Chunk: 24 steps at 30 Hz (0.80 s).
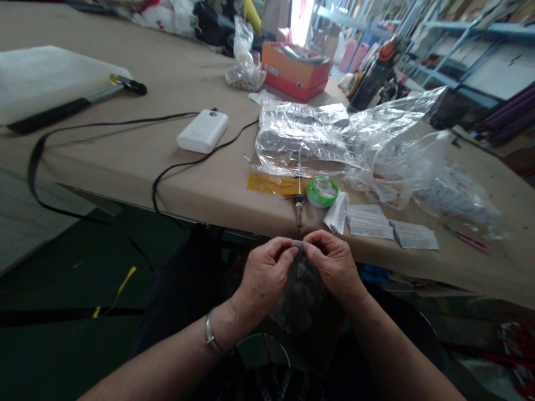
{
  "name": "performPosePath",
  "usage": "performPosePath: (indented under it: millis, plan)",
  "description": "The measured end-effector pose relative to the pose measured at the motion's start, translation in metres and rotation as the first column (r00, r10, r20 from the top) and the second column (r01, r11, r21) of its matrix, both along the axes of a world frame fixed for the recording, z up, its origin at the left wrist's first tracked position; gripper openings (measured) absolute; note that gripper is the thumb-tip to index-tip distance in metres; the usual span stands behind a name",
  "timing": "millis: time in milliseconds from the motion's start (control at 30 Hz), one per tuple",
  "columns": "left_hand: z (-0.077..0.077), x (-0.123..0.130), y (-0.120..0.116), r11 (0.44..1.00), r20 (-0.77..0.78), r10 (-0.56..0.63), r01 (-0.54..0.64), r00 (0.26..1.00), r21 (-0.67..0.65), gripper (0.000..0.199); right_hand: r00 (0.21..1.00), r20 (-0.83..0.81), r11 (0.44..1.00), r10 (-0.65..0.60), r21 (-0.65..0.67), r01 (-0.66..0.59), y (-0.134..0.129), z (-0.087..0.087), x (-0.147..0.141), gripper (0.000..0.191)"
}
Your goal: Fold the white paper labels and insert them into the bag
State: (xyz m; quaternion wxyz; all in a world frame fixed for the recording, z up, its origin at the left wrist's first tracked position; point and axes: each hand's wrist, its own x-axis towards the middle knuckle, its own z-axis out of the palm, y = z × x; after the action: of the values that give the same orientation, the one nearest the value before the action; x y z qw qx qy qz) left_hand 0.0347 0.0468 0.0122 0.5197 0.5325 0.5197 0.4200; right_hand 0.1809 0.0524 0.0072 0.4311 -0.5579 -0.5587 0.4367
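Observation:
My left hand (pixel 267 270) and my right hand (pixel 333 262) meet just off the table's front edge. Thumbs and forefingers of both pinch a small whitish piece (pixel 297 244) from its two sides. Right beyond it a thin metal-tipped tool (pixel 298 209) points toward me over the edge, resting by amber tape (pixel 270 184). A green-rimmed round container (pixel 322 192) sits to its right, followed by stacks of printed white slips (pixel 368 221). Below my hands hangs or lies a translucent bag (pixel 298 301), partly hidden.
Clear plastic bags (pixel 305 133) spread across the brown table (pixel 225 192). A white power bank (pixel 203 131) with a black cable lies left of them. An orange box (pixel 296 69) stands behind. Pink-handled tweezers (pixel 466 238) lie at right, a black-handled tool (pixel 50 115) at far left.

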Motion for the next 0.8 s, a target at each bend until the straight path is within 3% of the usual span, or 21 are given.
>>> performPosePath:
  millis: [267,800]
  plan:
    - [0.003,0.000,0.013,0.983,-0.110,0.015,0.006,0.994,0.182,0.013,0.992,0.118,0.991,-0.033,0.132,0.017,0.006,0.004,-0.005,0.010]
    - [-0.003,0.001,0.020,0.978,-0.102,-0.002,0.023,0.995,0.208,0.016,0.984,0.167,0.976,-0.056,0.215,0.019,0.010,0.003,-0.004,0.008]
